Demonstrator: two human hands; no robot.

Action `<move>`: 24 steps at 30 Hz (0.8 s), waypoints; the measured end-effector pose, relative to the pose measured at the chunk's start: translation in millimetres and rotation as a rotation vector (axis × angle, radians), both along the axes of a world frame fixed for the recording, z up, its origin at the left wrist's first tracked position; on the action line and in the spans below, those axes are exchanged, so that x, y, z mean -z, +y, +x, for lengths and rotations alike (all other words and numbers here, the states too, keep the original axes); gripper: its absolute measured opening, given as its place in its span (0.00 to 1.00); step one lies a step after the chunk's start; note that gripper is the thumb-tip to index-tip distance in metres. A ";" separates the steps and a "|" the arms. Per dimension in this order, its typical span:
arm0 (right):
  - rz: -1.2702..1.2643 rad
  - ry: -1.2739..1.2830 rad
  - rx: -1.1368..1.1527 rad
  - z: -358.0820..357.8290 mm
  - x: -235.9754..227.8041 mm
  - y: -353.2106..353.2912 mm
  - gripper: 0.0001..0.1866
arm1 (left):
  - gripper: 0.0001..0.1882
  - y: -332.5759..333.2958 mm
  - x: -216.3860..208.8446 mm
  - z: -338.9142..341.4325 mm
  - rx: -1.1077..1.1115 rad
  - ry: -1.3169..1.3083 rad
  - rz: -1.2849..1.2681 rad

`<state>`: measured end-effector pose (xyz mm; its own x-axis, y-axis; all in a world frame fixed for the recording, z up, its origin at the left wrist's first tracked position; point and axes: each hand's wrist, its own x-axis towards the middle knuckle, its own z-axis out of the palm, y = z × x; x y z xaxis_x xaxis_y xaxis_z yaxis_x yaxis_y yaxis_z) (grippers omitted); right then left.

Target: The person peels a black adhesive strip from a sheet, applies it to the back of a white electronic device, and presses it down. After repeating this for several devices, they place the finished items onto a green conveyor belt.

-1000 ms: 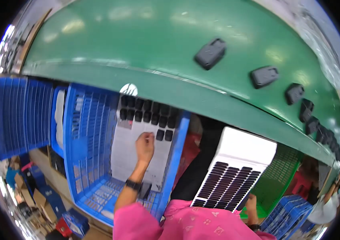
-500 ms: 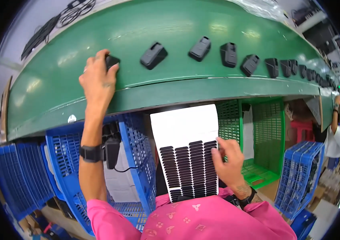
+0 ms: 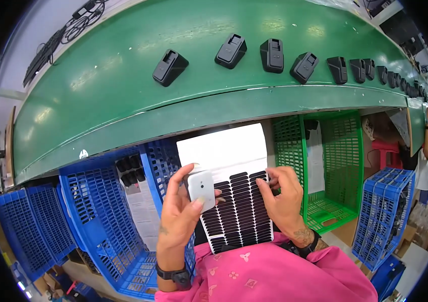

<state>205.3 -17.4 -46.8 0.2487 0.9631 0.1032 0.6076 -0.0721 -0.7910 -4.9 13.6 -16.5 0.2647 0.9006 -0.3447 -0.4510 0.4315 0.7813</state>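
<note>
Left hand (image 3: 177,214) gripping rounded white plastic block (image 3: 202,185); right hand (image 3: 284,201) curled over right edge of black-striped white sheet (image 3: 224,149), hold unclear.

the scene is seen from the person's head by the left one of two fisheye cameras, aimed downward. the left hand (image 3: 177,214) and right hand (image 3: 283,204) are caught close by, below mid-view; the green bench (image 3: 108,90) is shown beyond, its edge bowed.
</note>
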 end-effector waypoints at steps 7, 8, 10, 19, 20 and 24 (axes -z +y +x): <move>0.180 -0.277 -0.139 -20.6 -8.6 11.5 0.15 | 0.32 -13.3 -1.0 8.1 -0.113 0.051 -0.109; 0.180 -0.277 -0.166 -23.1 -5.1 11.4 0.15 | 0.31 -15.6 2.9 4.6 -0.081 0.074 -0.078; 0.195 -0.254 -0.155 -23.7 -2.3 10.6 0.13 | 0.31 -17.5 5.0 2.4 -0.054 0.100 -0.044; 0.064 0.231 -0.145 -11.7 -23.2 3.6 0.04 | 0.30 -27.5 -5.7 14.4 0.004 0.176 -0.001; 0.001 0.447 -0.134 -7.1 -34.6 2.0 0.03 | 0.30 -28.0 -8.9 19.0 0.036 0.194 0.032; -0.331 1.119 -0.194 -9.7 -87.9 6.2 0.04 | 0.26 -31.3 -29.2 30.0 0.116 0.162 0.062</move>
<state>195.6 -11.1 41.1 -0.1112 0.9337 -0.3403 -0.3879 -0.3560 -0.8501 25.1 -17.7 12.7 0.3133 0.8883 -0.3357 -0.2674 0.4217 0.8664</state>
